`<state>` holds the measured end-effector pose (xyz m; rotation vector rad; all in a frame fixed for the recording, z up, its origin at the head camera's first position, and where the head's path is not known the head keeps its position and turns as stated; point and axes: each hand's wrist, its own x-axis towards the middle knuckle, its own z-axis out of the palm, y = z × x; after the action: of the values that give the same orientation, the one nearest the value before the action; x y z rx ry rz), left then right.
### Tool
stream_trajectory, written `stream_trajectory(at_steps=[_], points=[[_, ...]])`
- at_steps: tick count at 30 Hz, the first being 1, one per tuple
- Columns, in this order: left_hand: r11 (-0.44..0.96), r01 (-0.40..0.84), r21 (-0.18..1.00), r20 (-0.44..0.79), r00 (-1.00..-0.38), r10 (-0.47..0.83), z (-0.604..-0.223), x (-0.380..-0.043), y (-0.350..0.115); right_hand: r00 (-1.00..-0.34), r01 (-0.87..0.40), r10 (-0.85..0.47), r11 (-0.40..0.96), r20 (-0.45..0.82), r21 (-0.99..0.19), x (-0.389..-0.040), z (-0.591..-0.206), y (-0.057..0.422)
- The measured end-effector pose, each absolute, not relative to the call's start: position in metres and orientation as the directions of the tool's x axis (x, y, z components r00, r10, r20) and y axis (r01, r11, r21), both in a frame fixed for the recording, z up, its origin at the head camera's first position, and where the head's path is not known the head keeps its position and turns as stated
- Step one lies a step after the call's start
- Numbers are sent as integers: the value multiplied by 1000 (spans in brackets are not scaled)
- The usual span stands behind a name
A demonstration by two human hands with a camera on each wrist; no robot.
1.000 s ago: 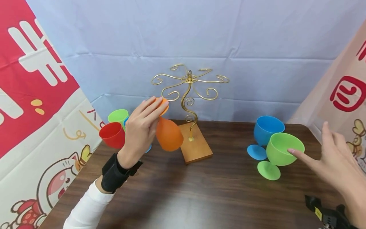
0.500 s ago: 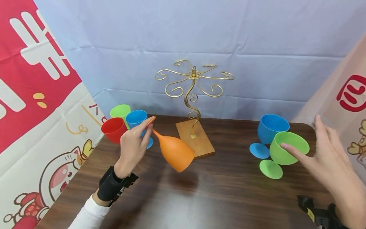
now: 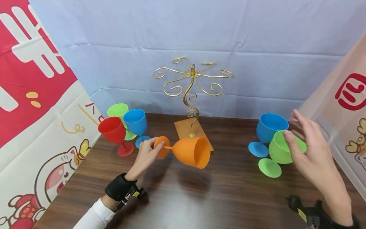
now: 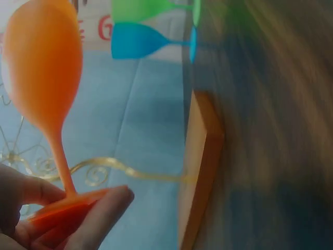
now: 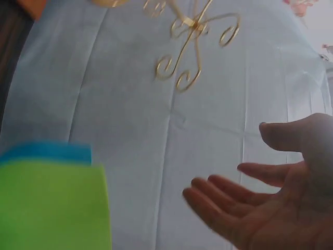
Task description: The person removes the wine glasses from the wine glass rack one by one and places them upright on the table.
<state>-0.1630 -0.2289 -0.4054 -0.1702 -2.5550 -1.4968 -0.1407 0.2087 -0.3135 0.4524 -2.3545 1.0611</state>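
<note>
My left hand [image 3: 147,154] pinches the foot of an orange plastic goblet [image 3: 187,151], which lies on its side in the air, bowl pointing right, before the gold rack's wooden base. In the left wrist view the thumb and fingers hold the flat foot of the orange goblet [image 4: 44,67]. My right hand [image 3: 310,149] holds nothing; its fingers are spread and relaxed beside a green goblet [image 3: 281,148], overlapping its bowl in the head view. The right wrist view shows this hand [image 5: 260,203] apart from the green goblet [image 5: 52,208]. A blue goblet [image 3: 270,127] stands just behind the green one.
A gold wire rack [image 3: 193,74] with curled arms rises from a wooden base [image 3: 183,127] at the back middle. On the left stand a red goblet [image 3: 111,127], a blue goblet [image 3: 135,122] and a green goblet [image 3: 118,109]. Cloth walls [image 3: 143,28] enclose the brown table [image 3: 228,190].
The left hand has brought the orange goblet down from beside the rack's arms, turning it from mouth-down to sideways. The right hand has shifted slightly left, over the green goblet in the head view.
</note>
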Motion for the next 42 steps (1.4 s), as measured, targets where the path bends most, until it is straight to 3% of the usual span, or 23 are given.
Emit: stream_trajectory(at_steps=[2, 6, 14, 19, 23, 35, 42], points=[[412, 128, 902, 124, -992, 38, -407, -164, -226, -770, -593, -165, 543, 617, -595, -141, -313, 199], [286, 48, 957, 11, -992, 127, -407, -165, -221, -743, -663, -286, 441, 605, -606, -139, -311, 177], [116, 39, 992, 6, -962, 274, -398, -164, -206, -735, -675, -431, 393, 523, -625, -143, -331, 141], [111, 23, 994, -16, -940, 341, -393, -158, -196, -713, -680, -515, 343, 476, -648, -140, -342, 123], [130, 10, 991, -38, -933, 358, -396, -156, -191, -731, -645, -553, 371, 399, -668, -134, -343, 115], [182, 1, 983, -70, -922, 381, -401, -161, -188, -795, -557, -525, 433, 304, -708, -121, -344, 106], [226, -29, 974, -114, -921, 372, -408, -157, -192, -790, -530, -532, 345, 304, -775, -119, -346, 99]])
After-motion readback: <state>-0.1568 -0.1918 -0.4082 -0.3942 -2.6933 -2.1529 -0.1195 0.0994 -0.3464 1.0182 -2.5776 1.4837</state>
